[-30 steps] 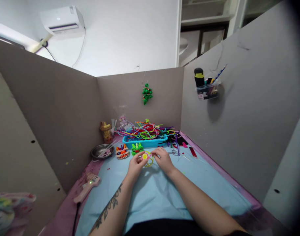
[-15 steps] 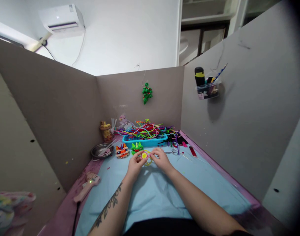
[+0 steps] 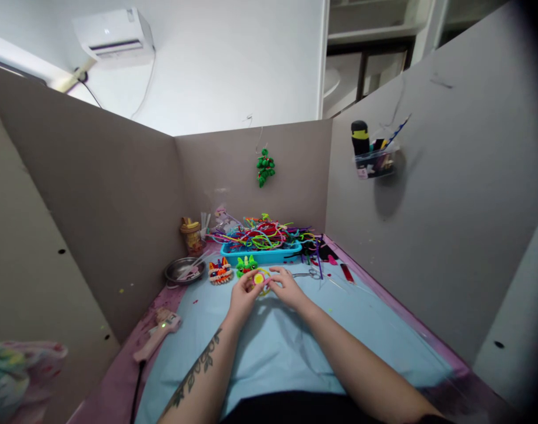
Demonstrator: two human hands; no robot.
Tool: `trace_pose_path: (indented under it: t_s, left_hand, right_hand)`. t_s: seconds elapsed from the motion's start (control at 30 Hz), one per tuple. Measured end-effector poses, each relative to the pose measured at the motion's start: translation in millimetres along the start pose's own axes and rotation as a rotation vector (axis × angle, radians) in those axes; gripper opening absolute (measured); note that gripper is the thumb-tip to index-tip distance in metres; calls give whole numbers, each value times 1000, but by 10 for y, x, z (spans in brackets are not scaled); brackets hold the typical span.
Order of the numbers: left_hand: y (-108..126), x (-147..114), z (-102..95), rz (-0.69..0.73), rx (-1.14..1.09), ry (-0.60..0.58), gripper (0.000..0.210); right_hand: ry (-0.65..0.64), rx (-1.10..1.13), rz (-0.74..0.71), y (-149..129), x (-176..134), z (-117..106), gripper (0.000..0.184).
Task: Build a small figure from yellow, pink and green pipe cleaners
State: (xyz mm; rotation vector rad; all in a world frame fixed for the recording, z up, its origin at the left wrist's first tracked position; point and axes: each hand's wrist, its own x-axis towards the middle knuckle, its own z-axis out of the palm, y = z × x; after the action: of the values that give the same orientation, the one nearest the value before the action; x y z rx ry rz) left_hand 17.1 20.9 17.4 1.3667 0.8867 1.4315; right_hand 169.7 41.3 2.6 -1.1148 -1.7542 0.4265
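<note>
Left hand (image 3: 242, 292) of the seated person holds a small yellow-and-pink round piece (image 3: 259, 278) between thumb and fingers, over the blue cloth (image 3: 282, 359) in front of the body; the right hand (image 3: 287, 290) meets the piece's right edge, its fingertips close together, though I cannot tell whether they grip it; a yellow loop (image 3: 265, 290) shows just below and behind the piece, between the hands. Off to the left lies a pink glue gun (image 3: 156, 340) with a green light; beyond the hands sit a green fuzzy figure (image 3: 246, 266) and, just left of it, an orange one (image 3: 220, 272); scissors (image 3: 314, 273) lie to the right; farther back, a blue tray (image 3: 261, 258) overflows with colourful fuzzy stems (image 3: 265, 237).
</note>
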Motion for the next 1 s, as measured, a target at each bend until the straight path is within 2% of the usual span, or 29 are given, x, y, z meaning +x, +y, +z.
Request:
trace_pose_path:
  t_s: [0.17, 0.27, 0.53, 0.77, 1.0]
  left_hand:
    - [3, -1, 9, -13, 8, -8, 47]
    - [-4, 6, 9, -19, 10, -6, 48]
    - [-4, 4, 2, -45, -7, -27, 50]
    - [16, -11, 21, -54, -6, -37, 51]
    - [27, -22, 36, -30, 13, -44, 50]
  right_hand:
    - [114, -58, -124, -84, 0, -70, 17]
    - [92, 12, -189, -138, -5, -115, 19]
    - [70, 27, -198, -182, -8, -147, 12]
    - [66, 75, -144, -136, -19, -96, 13]
    - [-11, 283, 34, -116, -17, -27, 8]
